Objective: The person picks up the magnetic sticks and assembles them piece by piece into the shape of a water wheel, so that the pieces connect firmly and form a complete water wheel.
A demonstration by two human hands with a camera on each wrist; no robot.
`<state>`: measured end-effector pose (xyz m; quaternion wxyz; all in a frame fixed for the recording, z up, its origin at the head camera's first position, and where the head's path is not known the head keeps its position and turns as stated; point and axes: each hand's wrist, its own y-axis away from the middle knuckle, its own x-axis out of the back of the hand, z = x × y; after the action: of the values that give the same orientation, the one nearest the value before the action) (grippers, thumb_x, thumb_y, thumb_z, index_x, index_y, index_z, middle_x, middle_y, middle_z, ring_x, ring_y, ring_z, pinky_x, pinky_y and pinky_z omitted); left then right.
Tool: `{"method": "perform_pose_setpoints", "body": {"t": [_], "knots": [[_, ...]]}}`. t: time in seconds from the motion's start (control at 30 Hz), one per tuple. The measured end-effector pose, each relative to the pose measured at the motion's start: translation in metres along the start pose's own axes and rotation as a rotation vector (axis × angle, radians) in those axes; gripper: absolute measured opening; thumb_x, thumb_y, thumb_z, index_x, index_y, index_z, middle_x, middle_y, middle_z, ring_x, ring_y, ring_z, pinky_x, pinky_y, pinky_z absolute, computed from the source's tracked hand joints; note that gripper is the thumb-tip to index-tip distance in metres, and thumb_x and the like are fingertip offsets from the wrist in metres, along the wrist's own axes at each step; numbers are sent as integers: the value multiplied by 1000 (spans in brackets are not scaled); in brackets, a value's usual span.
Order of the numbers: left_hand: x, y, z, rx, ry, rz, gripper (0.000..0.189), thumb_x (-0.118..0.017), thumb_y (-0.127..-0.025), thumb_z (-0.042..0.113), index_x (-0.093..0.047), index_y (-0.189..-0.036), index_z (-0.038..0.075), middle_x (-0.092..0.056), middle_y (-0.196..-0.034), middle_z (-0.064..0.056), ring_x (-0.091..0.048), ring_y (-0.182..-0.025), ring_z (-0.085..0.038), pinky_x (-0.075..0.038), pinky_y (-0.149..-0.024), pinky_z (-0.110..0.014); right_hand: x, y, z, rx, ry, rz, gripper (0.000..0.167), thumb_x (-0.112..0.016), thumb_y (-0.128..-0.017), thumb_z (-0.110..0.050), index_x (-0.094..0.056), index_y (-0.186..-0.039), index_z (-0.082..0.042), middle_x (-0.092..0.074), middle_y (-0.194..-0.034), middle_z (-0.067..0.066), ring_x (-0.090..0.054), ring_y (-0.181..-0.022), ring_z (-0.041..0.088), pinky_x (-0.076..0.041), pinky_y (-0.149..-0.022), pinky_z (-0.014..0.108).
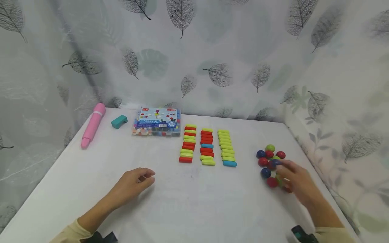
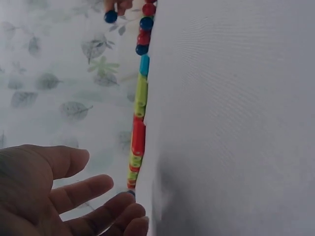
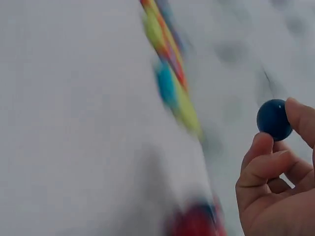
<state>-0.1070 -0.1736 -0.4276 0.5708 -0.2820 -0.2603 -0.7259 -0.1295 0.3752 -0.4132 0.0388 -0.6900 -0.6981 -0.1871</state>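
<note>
My right hand [image 1: 299,184] pinches a shiny blue ball [image 3: 274,120] between thumb and fingertip, held above a cluster of balls at the table's right side. The cluster mixes red balls [image 1: 263,162], dark blue balls [image 1: 265,173] and green balls [image 1: 270,147]; the hand hides part of it. Over the table's left-centre, my left hand [image 1: 129,187] has loosely bent fingers and nothing in them. Between the hands, farther back, short plastic rods lie in three columns: two red and yellow-green mixes, the middle one with a blue rod [image 1: 207,146], and a mostly yellow-green column [image 1: 226,145].
A clear plastic box [image 1: 156,121] with a printed label and small coloured pieces inside stands at the back. Left of it lie a teal block [image 1: 119,121] and a pink cylinder [image 1: 94,125]. Leaf-patterned curtain [image 1: 218,74] hangs behind the white table [image 1: 194,209].
</note>
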Motion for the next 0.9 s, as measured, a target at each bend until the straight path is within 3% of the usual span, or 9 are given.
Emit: {"method": "perform_pose_setpoints", "body": {"t": [0.1,0.17,0.23,0.33,0.53,0.9], "knots": [[-5,-16,5,-2,-12,-6,20,-70,-96,22,-75,-113,13,-71,-97,5,-60,-84,-12,-53,-70,-29,-78,-3,-21,40,48,-224,40,-68,-99,-30,-60,-135,-16,-62,-98,8,-57,-81,21,-50,-62,27],[-10,-34,10,-4,-15,-7,17,-71,-94,18,-75,-110,13,-70,-93,6,-58,-80,-13,-52,-68,-28,-123,-6,-29,28,97,-345,50,-72,-95,-35,-60,-137,-10,-61,-104,12,-59,-86,24,-50,-63,26],[-16,-53,16,-22,-10,-1,17,-71,-93,15,-75,-109,13,-69,-90,5,-58,-79,-14,-52,-69,-28,-156,-9,-32,44,133,-436,49,-75,-93,-36,-63,-134,-12,-61,-106,11,-62,-84,24,-49,-62,27],[-24,-76,23,-41,-3,22,18,-73,-92,16,-75,-110,12,-69,-90,4,-58,-81,-16,-51,-71,-29,-187,-10,-37,30,183,-468,47,-79,-90,-36,-66,-130,-16,-63,-102,7,-64,-78,21,-49,-61,27],[-39,-98,25,-16,-33,7,22,-79,-87,20,-75,-108,16,-67,-93,2,-58,-84,-17,-52,-74,-32,-203,-6,-34,11,178,-429,42,-80,-90,-25,-67,-127,-11,-62,-90,6,-59,-63,16,-46,-55,24],[-55,-113,31,-71,-224,-22,20,-83,-85,26,-76,-101,17,-62,-84,4,-55,-75,-15,-47,-64,-30,-201,-3,-29,-5,137,-414,44,-80,-89,-22,-66,-128,-9,-62,-85,6,-57,-60,15,-50,-55,25]]}}
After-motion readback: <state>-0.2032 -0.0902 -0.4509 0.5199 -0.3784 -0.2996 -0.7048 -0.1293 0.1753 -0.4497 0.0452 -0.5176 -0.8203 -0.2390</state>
